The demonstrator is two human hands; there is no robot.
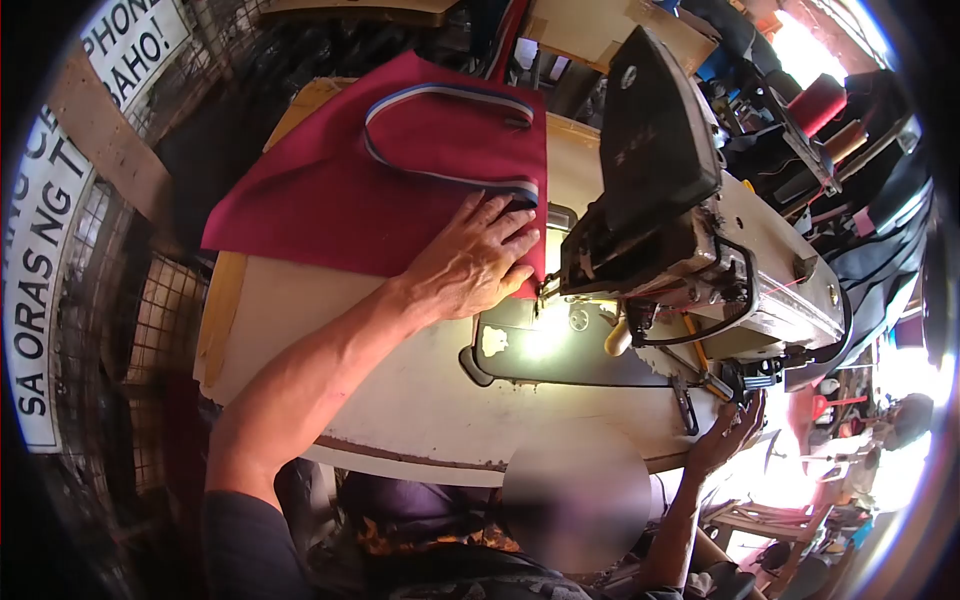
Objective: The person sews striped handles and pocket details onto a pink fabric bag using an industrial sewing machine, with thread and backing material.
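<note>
My left hand [470,262] lies flat, fingers spread, on a dark red fabric piece [330,190] spread over the sewing table [400,400]. A striped blue, white and red band [450,100] loops across the fabric. The fabric's near edge sits at the needle area of the sewing machine [690,250]. My right hand [728,432] reaches to the right end of the machine, fingers curled at the handwheel area under its body. Whether it grips anything there is unclear.
A white sign with black lettering [50,200] hangs on a wire-mesh wall at the left. Thread cones and dark clutter [830,110] crowd the right behind the machine. Cardboard and boards [590,30] lie beyond the table's far edge.
</note>
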